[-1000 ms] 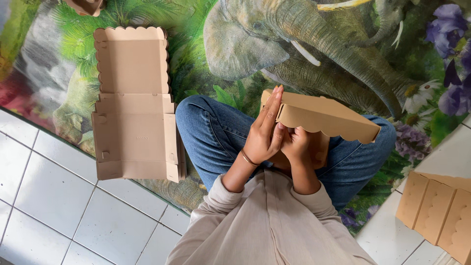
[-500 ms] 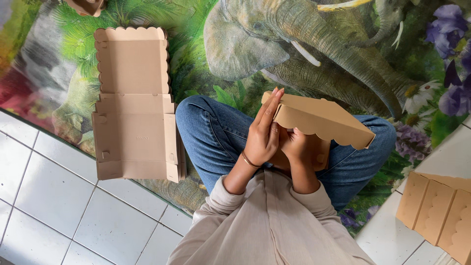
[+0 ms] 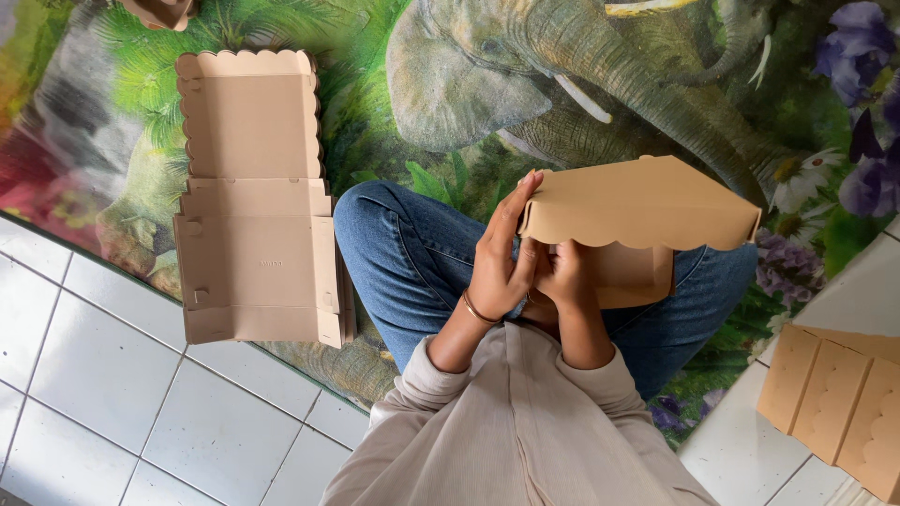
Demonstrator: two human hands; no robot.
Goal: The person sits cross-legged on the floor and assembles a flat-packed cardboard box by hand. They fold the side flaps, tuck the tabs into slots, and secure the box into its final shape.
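I sit cross-legged in blue jeans on a printed mat. Over my lap I hold a tan cardboard box [image 3: 647, 206] with a scalloped lid edge, its lid tilted toward me. My left hand [image 3: 502, 258] presses flat against the box's left side, fingers straight and pointing up, a thin bracelet at the wrist. My right hand [image 3: 561, 274] grips the box from beneath, near its front wall, partly hidden under the lid.
A stack of unfolded flat box blanks [image 3: 253, 201] lies on the mat [image 3: 394, 84] to my left. More folded tan boxes [image 3: 839, 403] rest on the white tile floor [image 3: 141, 412] at lower right. Another cardboard piece [image 3: 159, 11] peeks in at the top left.
The box's lid has swung from slanting down to the right to nearly level and facing me. Both hands have stayed at the box's left end.
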